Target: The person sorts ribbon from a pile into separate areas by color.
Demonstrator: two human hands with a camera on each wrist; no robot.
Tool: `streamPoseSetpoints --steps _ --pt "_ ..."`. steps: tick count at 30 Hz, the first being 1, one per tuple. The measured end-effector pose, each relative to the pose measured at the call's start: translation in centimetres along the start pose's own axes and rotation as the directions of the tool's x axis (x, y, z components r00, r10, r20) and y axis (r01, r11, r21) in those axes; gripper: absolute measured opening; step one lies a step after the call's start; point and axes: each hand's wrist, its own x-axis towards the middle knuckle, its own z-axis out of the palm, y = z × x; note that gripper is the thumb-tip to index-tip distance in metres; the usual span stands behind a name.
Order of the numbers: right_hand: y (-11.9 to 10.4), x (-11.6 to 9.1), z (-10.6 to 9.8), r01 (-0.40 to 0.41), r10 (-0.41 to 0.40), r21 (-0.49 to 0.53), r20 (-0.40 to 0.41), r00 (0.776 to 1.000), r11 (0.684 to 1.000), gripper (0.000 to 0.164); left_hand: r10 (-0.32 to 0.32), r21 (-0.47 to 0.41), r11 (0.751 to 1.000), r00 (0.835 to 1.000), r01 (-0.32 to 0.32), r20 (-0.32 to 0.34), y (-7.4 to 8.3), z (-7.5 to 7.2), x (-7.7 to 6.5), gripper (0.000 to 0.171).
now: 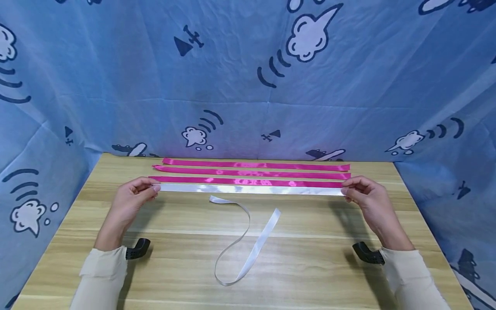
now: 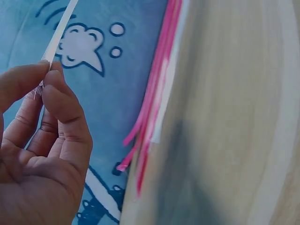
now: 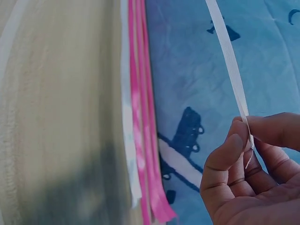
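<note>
My left hand (image 1: 129, 200) pinches one end of a white satin ribbon (image 2: 58, 33) between thumb and fingers. At the other end, my right hand (image 1: 372, 202) pinches it the same way, so it runs taut from side to side. Both wrist views show this ribbon raised above the table. Below it, a second white ribbon (image 3: 126, 117) lies flat beside the pink ones; in the head view the two cannot be told apart. Three pink satin ribbons, far (image 1: 255, 165), middle (image 1: 252, 173) and near (image 1: 217, 180), lie roughly parallel behind.
A loose white ribbon (image 1: 257, 247) lies curved on the wooden table (image 1: 310, 267) between my forearms. Blue patterned cloth (image 1: 240, 77) hangs behind the table's back edge and along both sides. A black wrist mount (image 1: 137, 249) sits at each cuff.
</note>
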Motion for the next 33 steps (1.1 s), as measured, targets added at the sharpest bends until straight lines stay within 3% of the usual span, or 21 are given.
streamPoseSetpoints --steps 6,12,20,26,33 --pt "1.0 0.7 0.2 -0.044 0.043 0.003 0.01 0.999 0.999 0.017 -0.04 0.098 0.994 0.999 0.04 0.006 -0.9 0.2 0.9 0.015" --pt "2.1 1.5 0.6 -0.075 0.073 -0.176 -0.017 0.997 0.982 0.007 -0.069 0.221 0.973 0.997 0.064 0.016 -1.6 0.7 2.0 0.035" --pt "3.4 2.2 1.1 -0.105 0.107 -0.285 -0.009 0.994 0.953 0.019 -0.054 0.284 0.958 0.998 0.041 0.038 -2.6 1.3 3.0 0.027" --pt "3.9 2.4 1.6 -0.142 0.15 -0.317 -0.001 0.989 0.938 0.02 -0.019 0.391 0.92 0.999 0.005 0.031 -3.0 1.7 3.2 0.022" --pt "4.1 2.2 2.4 -0.168 0.185 -0.356 0.014 0.983 0.919 0.019 -0.025 0.474 0.881 0.999 0.009 0.028 -3.2 1.7 3.2 0.017"
